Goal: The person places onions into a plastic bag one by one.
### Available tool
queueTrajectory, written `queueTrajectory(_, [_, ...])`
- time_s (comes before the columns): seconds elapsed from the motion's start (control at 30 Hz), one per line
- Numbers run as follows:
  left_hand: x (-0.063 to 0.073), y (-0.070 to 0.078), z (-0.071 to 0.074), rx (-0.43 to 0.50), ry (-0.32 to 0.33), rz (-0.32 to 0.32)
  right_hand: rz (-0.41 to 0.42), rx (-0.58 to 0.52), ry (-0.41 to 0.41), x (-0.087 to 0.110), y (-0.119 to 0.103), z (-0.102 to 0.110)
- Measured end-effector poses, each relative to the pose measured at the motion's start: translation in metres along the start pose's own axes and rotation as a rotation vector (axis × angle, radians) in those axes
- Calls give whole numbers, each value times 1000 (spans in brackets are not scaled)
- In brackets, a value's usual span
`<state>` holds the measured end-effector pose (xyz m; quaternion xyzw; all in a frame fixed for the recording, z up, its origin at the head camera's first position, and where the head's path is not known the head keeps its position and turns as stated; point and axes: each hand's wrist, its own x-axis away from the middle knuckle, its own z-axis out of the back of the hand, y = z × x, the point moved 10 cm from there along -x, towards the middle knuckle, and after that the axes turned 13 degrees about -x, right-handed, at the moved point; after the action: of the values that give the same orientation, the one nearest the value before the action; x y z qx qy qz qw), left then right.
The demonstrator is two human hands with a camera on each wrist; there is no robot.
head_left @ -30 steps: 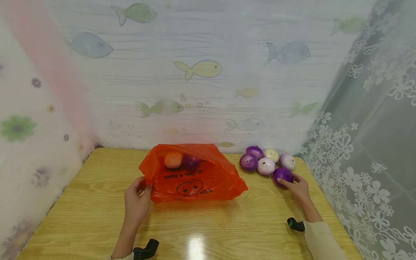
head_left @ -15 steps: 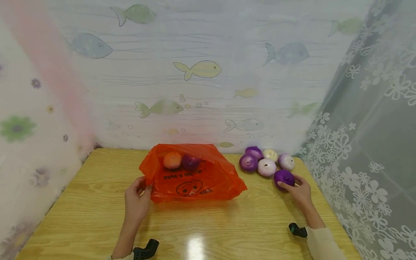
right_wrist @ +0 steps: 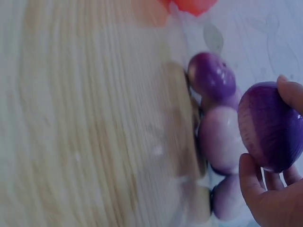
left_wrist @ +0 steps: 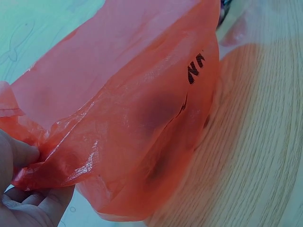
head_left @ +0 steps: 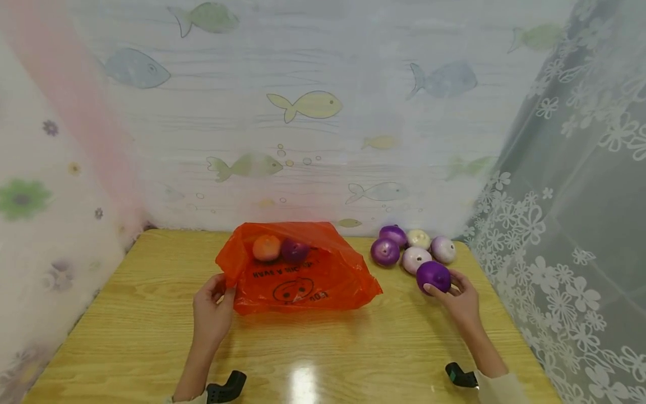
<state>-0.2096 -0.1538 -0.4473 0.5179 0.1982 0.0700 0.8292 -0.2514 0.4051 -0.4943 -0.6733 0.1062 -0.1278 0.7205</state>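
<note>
A dark purple onion (head_left: 433, 276) is held between the thumb and fingers of my right hand (head_left: 463, 300), lifted off the table as the right wrist view shows. My left hand (head_left: 213, 311) pinches the left edge of the mouth of a red plastic bag (head_left: 303, 286) with black print. Inside the bag lie an orange-looking round item (head_left: 266, 248) and a purple onion (head_left: 294, 251). In the left wrist view the thumb and fingers grip the bag's gathered film (left_wrist: 61, 163). Behind the held onion sit several purple, pinkish and white onions, such as a purple one (head_left: 385, 252).
A wooden table (head_left: 151, 336) carries everything. At its back hangs a pale curtain with fish drawings (head_left: 313, 105); a sheer flowered curtain (head_left: 580, 252) borders the right side. A white onion (head_left: 419, 239) and a pinkish one (head_left: 443, 249) stand at the back right.
My right hand has raised the dark purple onion from the table and moved it slightly left, close before the other onions. The left hand and the bag stay nearly still.
</note>
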Motion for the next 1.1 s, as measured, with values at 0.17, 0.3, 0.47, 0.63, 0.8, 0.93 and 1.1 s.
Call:
queueTrajectory(0.17, [0, 1, 0, 1, 5, -5, 40, -44, -14, 18, -15, -15])
queueTrajectory(0.3, [0, 1, 1, -7, 1, -3, 125, -151, -36, 36, -39, -29])
queueTrajectory(0.47, [-1, 0, 1, -15, -6, 3, 293, -298, -155, 74, -89, -61])
queueTrajectory(0.63, [-2, 0, 4, -11, 10, -5, 416, -338, -370, 118, -129, -107])
queueTrajectory(0.8, [-2, 0, 5, 1, 17, -12, 405, -334, -625, 153, -134, -163])
queueTrajectory(0.93, [-2, 3, 4, 26, 28, -35, 329, -309, -756, 165, -124, -204])
queueTrajectory(1.1, [-2, 4, 4, 36, 29, -54, 219, -242, -777, 158, -112, -240])
